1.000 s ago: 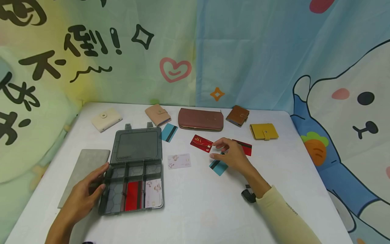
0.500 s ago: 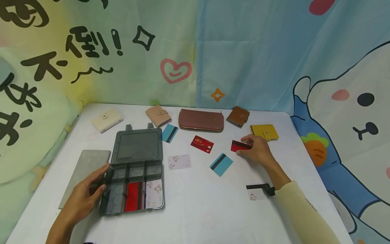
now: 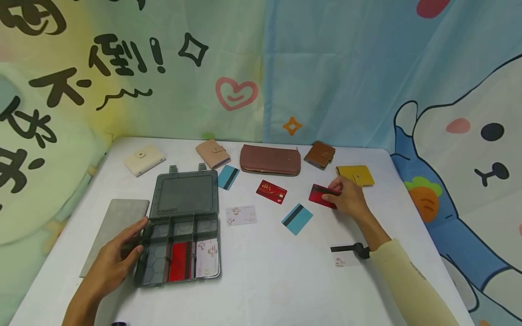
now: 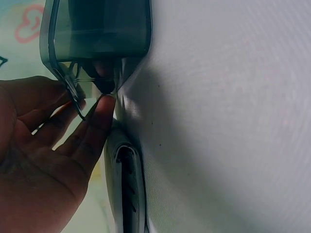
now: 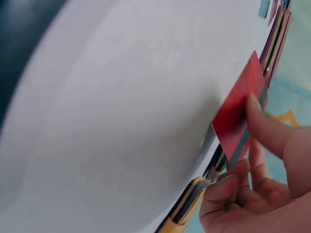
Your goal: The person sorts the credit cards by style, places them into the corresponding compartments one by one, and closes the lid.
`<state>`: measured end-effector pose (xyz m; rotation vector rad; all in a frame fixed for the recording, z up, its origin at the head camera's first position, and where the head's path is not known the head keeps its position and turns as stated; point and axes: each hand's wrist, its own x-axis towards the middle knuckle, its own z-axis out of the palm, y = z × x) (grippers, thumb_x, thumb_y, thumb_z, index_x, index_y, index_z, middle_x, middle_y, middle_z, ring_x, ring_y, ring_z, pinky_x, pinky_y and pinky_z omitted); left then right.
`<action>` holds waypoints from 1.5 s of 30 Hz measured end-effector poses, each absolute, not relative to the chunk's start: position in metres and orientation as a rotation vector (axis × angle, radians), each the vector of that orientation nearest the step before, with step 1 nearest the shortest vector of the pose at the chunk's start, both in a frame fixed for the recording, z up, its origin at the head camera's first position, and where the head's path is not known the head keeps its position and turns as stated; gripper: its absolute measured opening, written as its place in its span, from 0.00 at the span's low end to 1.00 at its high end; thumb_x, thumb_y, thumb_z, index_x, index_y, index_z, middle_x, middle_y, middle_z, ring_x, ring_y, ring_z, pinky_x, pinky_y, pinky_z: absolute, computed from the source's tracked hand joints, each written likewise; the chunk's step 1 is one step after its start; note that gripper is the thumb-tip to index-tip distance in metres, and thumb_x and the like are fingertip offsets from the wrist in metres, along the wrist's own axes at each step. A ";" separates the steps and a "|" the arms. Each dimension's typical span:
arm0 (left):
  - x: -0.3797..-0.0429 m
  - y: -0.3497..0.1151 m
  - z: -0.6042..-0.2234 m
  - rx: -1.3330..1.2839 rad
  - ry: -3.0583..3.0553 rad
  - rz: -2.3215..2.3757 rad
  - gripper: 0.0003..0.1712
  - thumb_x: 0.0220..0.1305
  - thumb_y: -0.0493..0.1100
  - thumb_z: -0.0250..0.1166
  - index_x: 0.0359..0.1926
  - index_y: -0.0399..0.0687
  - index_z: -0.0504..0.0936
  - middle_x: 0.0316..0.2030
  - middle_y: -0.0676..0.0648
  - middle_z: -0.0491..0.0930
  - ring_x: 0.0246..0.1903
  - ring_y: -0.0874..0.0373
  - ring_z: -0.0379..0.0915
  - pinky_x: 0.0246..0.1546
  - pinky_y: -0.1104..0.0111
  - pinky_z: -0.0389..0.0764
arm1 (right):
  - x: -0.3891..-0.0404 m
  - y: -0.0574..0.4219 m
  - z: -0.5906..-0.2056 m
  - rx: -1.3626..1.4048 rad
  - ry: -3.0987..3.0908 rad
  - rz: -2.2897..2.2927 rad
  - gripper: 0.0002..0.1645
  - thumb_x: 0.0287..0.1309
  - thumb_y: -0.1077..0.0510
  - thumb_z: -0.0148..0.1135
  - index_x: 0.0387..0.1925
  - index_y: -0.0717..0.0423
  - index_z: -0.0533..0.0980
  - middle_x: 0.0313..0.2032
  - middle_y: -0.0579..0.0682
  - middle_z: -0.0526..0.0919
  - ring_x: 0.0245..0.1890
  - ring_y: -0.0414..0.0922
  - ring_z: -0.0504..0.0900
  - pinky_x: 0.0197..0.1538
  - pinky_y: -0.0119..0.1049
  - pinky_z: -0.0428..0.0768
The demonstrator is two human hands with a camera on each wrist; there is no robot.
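My right hand (image 3: 348,199) pinches a red card with a dark stripe (image 5: 238,109) between thumb and fingers, tilted just above the table. My left hand (image 3: 110,258) holds the left edge of a grey see-through compartment box (image 3: 219,253) that stands with its lid (image 3: 187,192) folded back. In the left wrist view, thumb and fingertips meet the box's edge. Inside the front compartments lie a striped red card (image 3: 178,261) and a pale printed card (image 3: 207,258). Near my right hand lie a blue striped card (image 3: 297,219) and a red VIP card (image 3: 271,192).
A pale flowered card (image 3: 241,215) and another blue card (image 3: 228,177) lie beside the box. One white card (image 3: 342,259) sits under my right wrist. Along the back are a long maroon wallet (image 3: 270,160) and several small wallets, including a yellow one (image 3: 360,175). A grey flat case (image 3: 110,226) lies left.
My right hand has moved right from the blue card to the striped red card, now pinched and tilted up. My left hand stays at the box.
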<state>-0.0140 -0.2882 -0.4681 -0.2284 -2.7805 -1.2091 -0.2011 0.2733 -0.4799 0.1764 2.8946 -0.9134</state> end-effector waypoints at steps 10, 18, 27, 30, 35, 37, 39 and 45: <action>-0.014 -0.287 -0.468 -0.240 -2.775 -1.216 0.42 0.61 0.26 0.65 0.74 0.50 0.65 0.68 0.38 0.70 0.53 0.86 0.62 0.47 0.90 0.71 | -0.187 0.241 -0.464 0.097 2.743 -1.306 0.32 0.67 0.59 0.62 0.68 0.42 0.64 0.42 0.55 0.73 0.28 0.54 0.81 0.31 0.32 0.83; -0.015 -0.286 -0.470 -0.240 -2.769 -1.226 0.42 0.61 0.25 0.65 0.74 0.50 0.65 0.68 0.38 0.70 0.53 0.86 0.62 0.46 0.91 0.71 | -0.170 0.202 -0.451 -0.085 2.435 -1.585 0.42 0.64 0.58 0.66 0.72 0.31 0.58 0.42 0.58 0.70 0.25 0.56 0.86 0.31 0.40 0.87; -0.015 -0.285 -0.470 -0.241 -2.765 -1.223 0.42 0.60 0.25 0.65 0.74 0.49 0.65 0.68 0.38 0.69 0.53 0.86 0.62 0.47 0.91 0.71 | -0.145 0.147 -0.450 -0.331 2.331 -1.650 0.34 0.61 0.58 0.68 0.66 0.39 0.67 0.34 0.57 0.80 0.25 0.57 0.83 0.32 0.44 0.87; -0.015 -0.286 -0.471 -0.253 -2.748 -1.225 0.42 0.60 0.24 0.65 0.73 0.49 0.66 0.68 0.38 0.69 0.54 0.86 0.63 0.48 0.91 0.70 | -0.136 0.125 -0.452 -0.388 2.300 -1.643 0.33 0.61 0.57 0.69 0.65 0.38 0.68 0.33 0.55 0.81 0.25 0.54 0.82 0.33 0.42 0.87; -0.015 -0.286 -0.473 -0.261 -2.736 -1.230 0.42 0.60 0.24 0.65 0.73 0.48 0.66 0.68 0.37 0.69 0.54 0.85 0.64 0.48 0.91 0.70 | -0.121 0.086 -0.455 -0.407 2.201 -1.650 0.33 0.58 0.56 0.72 0.64 0.39 0.71 0.37 0.53 0.79 0.25 0.53 0.85 0.34 0.40 0.87; -0.015 -0.286 -0.473 -0.254 -2.736 -1.228 0.41 0.60 0.25 0.65 0.73 0.49 0.66 0.69 0.39 0.69 0.54 0.85 0.64 0.49 0.91 0.70 | -0.115 0.070 -0.455 -0.420 2.160 -1.648 0.33 0.56 0.57 0.73 0.63 0.40 0.72 0.38 0.53 0.78 0.24 0.53 0.86 0.33 0.41 0.87; -0.014 -0.286 -0.473 -0.249 -2.739 -1.223 0.41 0.61 0.25 0.65 0.73 0.50 0.66 0.69 0.41 0.68 0.54 0.84 0.64 0.48 0.91 0.71 | -0.109 0.055 -0.456 -0.452 2.125 -1.651 0.33 0.55 0.58 0.74 0.62 0.42 0.73 0.37 0.52 0.78 0.23 0.52 0.85 0.32 0.41 0.87; -0.013 -0.287 -0.473 -0.241 -2.737 -1.215 0.41 0.60 0.25 0.65 0.73 0.49 0.66 0.70 0.44 0.68 0.53 0.85 0.64 0.48 0.91 0.71 | -0.094 0.015 -0.459 -0.549 2.015 -1.647 0.29 0.55 0.61 0.73 0.58 0.47 0.76 0.31 0.48 0.82 0.20 0.51 0.86 0.28 0.41 0.87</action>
